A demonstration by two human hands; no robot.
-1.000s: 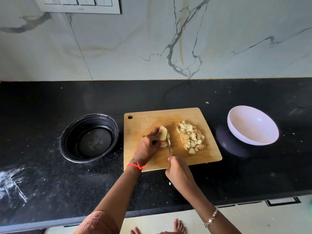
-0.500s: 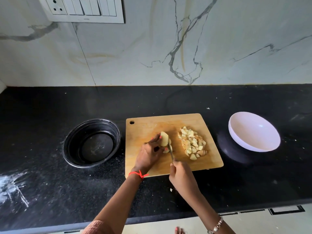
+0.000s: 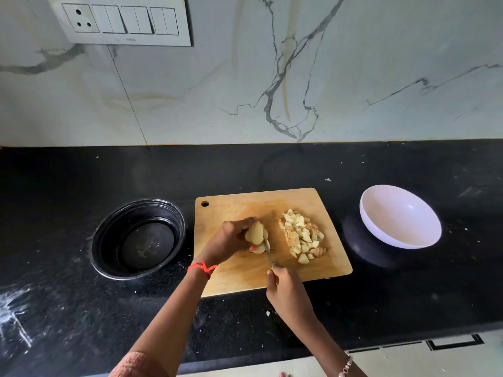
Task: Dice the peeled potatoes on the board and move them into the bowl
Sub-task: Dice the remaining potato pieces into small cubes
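A wooden cutting board (image 3: 231, 278) lies on the black counter. My left hand (image 3: 228, 239) grips a peeled potato piece (image 3: 255, 232) near the board's middle. My right hand (image 3: 285, 291) holds a small knife (image 3: 268, 250) by its handle, the blade running up against the potato's right side. A heap of diced potato (image 3: 302, 236) sits on the right half of the board. The white bowl (image 3: 400, 217) stands tilted to the right of the board with nothing inside.
A black round container (image 3: 138, 239) stands left of the board. White smears mark the counter at the far left (image 3: 13, 317). The marble wall with a switch panel (image 3: 122, 20) rises behind. The counter's front edge runs below my forearms.
The view has tilted up, so everything sits lower in frame. My left hand has closed further over the potato; the knife stays at the potato's right side.
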